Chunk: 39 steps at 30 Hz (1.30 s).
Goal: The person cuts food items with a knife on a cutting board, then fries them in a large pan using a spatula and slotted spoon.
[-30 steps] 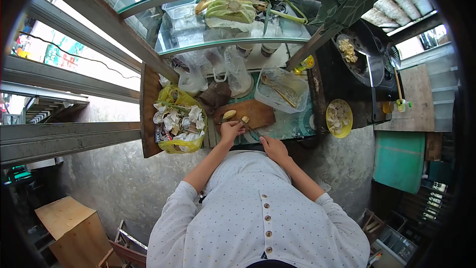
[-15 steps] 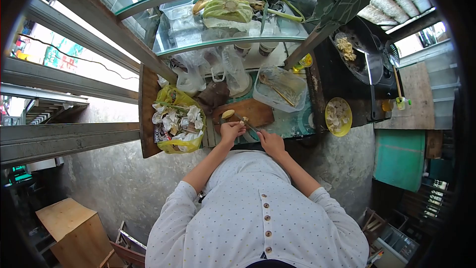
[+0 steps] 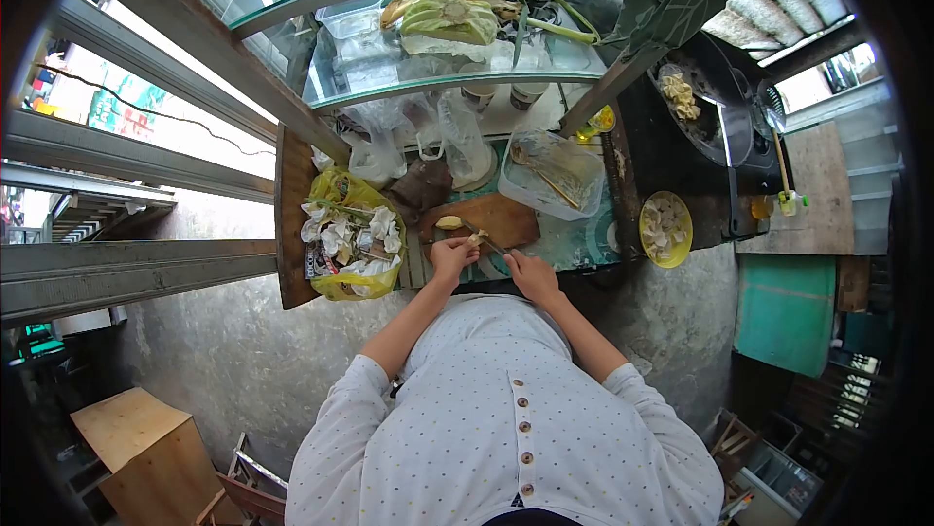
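My left hand (image 3: 453, 259) pinches a small pale yellow piece of food (image 3: 475, 240) at the near edge of a brown wooden cutting board (image 3: 511, 221). In my right hand (image 3: 533, 277) is a knife (image 3: 494, 248), its fingers wrapped round the handle. The blade slants up and left, right at the held piece. Another yellowish piece (image 3: 449, 222) lies on the board's left part, just beyond my left hand. The exact kind of food is too small to make out.
Left of the board stands a yellow plastic bag (image 3: 336, 288) full of scraps. A clear plastic tub (image 3: 551, 176) with a spoon sits behind the board. To the right are a yellow bowl (image 3: 687, 237) of pale chunks and a dark wok (image 3: 715, 142). A glass shelf (image 3: 448, 83) overhangs the back.
The loose yellowish piece on the board shows a narrower, flatter outline. More of the piece in my left hand shows beside the blade. Both hands stay nearly in place.
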Available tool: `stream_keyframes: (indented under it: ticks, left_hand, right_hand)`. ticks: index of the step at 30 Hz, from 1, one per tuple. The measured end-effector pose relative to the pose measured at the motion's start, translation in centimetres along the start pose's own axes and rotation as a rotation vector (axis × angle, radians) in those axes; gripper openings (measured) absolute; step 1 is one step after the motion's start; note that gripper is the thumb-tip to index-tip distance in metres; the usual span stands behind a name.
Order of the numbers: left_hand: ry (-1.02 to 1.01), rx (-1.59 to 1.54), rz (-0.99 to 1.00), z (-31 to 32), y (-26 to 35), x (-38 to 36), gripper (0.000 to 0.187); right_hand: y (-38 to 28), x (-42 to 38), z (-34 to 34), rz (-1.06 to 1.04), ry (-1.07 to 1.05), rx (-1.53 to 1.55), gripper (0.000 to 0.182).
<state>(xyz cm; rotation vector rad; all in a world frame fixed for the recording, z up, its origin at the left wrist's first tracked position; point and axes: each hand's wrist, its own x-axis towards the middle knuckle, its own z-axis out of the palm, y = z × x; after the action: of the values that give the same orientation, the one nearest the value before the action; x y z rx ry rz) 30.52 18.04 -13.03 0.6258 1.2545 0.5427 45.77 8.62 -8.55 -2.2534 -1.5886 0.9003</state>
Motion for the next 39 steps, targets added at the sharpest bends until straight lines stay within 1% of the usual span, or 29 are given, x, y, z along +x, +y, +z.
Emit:
stream_keyframes:
  ticks: [4, 6, 8, 11, 12, 14, 15, 16, 17, 18, 19, 21, 22, 23, 24, 25, 26, 27, 29, 30, 32, 33, 35, 36, 38, 39]
  left_hand:
    - [0.009, 0.016, -0.003, 0.0, -0.2, 0.1, 0.020]
    - [0.009, 0.032, 0.001, 0.1, -0.3, 0.0, 0.020]
    - [-0.024, 0.122, 0.045, 0.2, -0.1, -0.5, 0.020]
    - [0.005, 0.113, 0.046, 0.2, 0.4, -0.9, 0.021]
    - [0.001, 0.115, 0.046, 0.1, 0.4, -0.8, 0.021]
    - [0.056, 0.034, 0.064, -0.3, 0.4, -0.5, 0.022]
    - [0.058, 0.031, 0.065, -0.5, 0.5, -0.6, 0.022]
    - [0.028, 0.099, 0.084, -0.6, 0.5, -0.7, 0.021]
    - [-0.005, 0.167, 0.102, -0.6, 0.4, -0.8, 0.021]
    - [-0.005, 0.166, 0.100, -0.5, 0.2, -0.8, 0.021]
    - [-0.009, 0.218, 0.128, -0.3, 0.1, -0.8, 0.022]
    - [-0.018, 0.273, 0.160, -0.1, -0.1, -0.5, 0.024]
    - [0.009, 0.537, 0.292, -0.3, -0.2, -0.3, 0.027]
    - [0.038, 0.801, 0.425, -0.5, -0.4, -0.1, 0.030]
    - [0.038, 0.802, 0.426, -0.5, -0.1, -0.5, 0.030]
    - [0.099, 0.890, 0.546, -0.4, 0.7, -1.2, 0.029]
    - [0.163, 0.977, 0.666, -0.2, 1.6, -2.0, 0.029]
    - [0.163, 0.977, 0.668, 0.2, 2.5, -2.6, 0.029]
    - [0.207, 0.781, 0.971, 1.0, 4.4, -3.6, 0.027]
    - [0.211, 0.783, 0.971, 1.2, 5.1, -4.0, 0.027]
    - [0.117, 0.867, 1.073, 1.3, 6.0, -4.4, 0.028]
    - [0.121, 0.867, 1.074, 1.1, 5.8, -4.1, 0.028]
    - [0.055, 0.969, 1.122, 0.2, 5.4, -3.1, 0.026]
    - [0.058, 0.969, 1.123, -0.2, 5.7, -3.2, 0.026]
    - [0.003, 0.932, 1.244, -1.2, 6.4, -3.4, 0.026]
    - [0.003, 0.932, 1.243, -1.8, 6.7, -3.5, 0.026]
  right_hand:
    - [0.6, -0.4, -0.3, 0.000, -0.050, -0.015, 0.036]
    - [0.6, -0.4, 0.3, -0.005, -0.011, 0.006, 0.035]
    - [0.5, 0.2, 1.2, 0.008, -0.004, 0.011, 0.036]
    - [0.7, 0.5, 1.2, 0.012, 0.016, 0.036, 0.036]
    - [1.1, 0.4, 1.1, 0.004, 0.021, 0.052, 0.037]
    - [2.9, -0.2, 1.1, -0.010, 0.025, 0.065, 0.037]
    - [3.4, -0.5, 0.9, -0.026, 0.026, 0.080, 0.038]
    - [3.8, -0.6, 0.8, -0.027, 0.022, 0.079, 0.038]
    - [4.3, -0.7, 0.8, 0.009, -0.028, 0.176, 0.039]
    - [4.5, -0.8, 0.7, 0.047, -0.077, 0.274, 0.041]
    - [4.5, -0.7, 0.8, 0.050, -0.077, 0.273, 0.041]
    - [4.1, -0.2, 0.9, 0.105, -0.069, 0.518, 0.038]
    - [3.7, 0.0, 0.8, 0.105, -0.066, 0.519, 0.038]
    - [3.3, 0.1, 0.7, 0.034, 0.039, 0.413, 0.037]
    - [2.6, 0.2, 0.3, -0.036, 0.143, 0.306, 0.036]
    - [1.6, 0.2, -0.4, -0.036, 0.145, 0.306, 0.036]
    - [0.6, 0.1, -1.2, 0.008, 0.139, 0.216, 0.035]
    - [-0.3, 0.0, -1.8, 0.050, 0.132, 0.127, 0.034]
    - [-1.3, 0.1, -2.4, 0.027, 0.154, 0.090, 0.032]
    - [-1.7, 0.1, -2.5, 0.005, 0.173, 0.053, 0.030]
    - [-2.5, 0.2, -2.6, -0.031, 0.183, 0.059, 0.029]
    - [-3.1, 0.3, -2.9, -0.064, 0.196, 0.064, 0.029]
    - [-4.2, 0.3, -3.6, -0.069, 0.167, 0.064, 0.029]
    - [-4.6, 0.3, -3.9, -0.069, 0.139, 0.064, 0.030]
    - [-4.5, 0.4, -3.8, -0.092, 0.128, 0.062, 0.030]
    - [-4.4, 0.4, -3.8, -0.113, 0.117, 0.061, 0.030]
